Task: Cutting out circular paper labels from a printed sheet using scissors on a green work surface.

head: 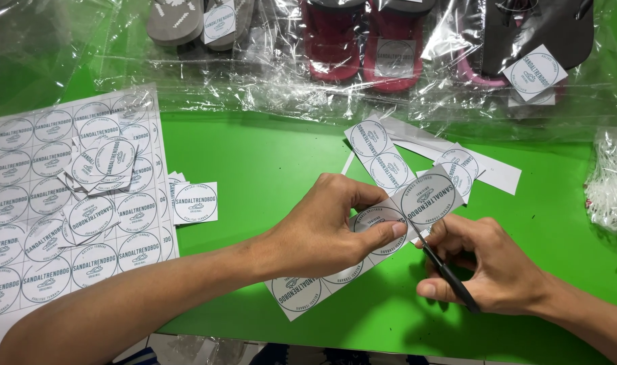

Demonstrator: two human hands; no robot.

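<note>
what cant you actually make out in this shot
Head view:
- Scissors: the handles are buried in the right hand, and the blade tips are behind the label strip.
- Label strip: its middle is covered by the left hand.
- Sandals in clear bags: cut off by the top edge, blurred by plastic glare.
- Label sheet: its lower left corner is behind the left forearm.

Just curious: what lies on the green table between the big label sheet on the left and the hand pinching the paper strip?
In the head view, a small stack of cut square labels; otherwise bare table.
</note>
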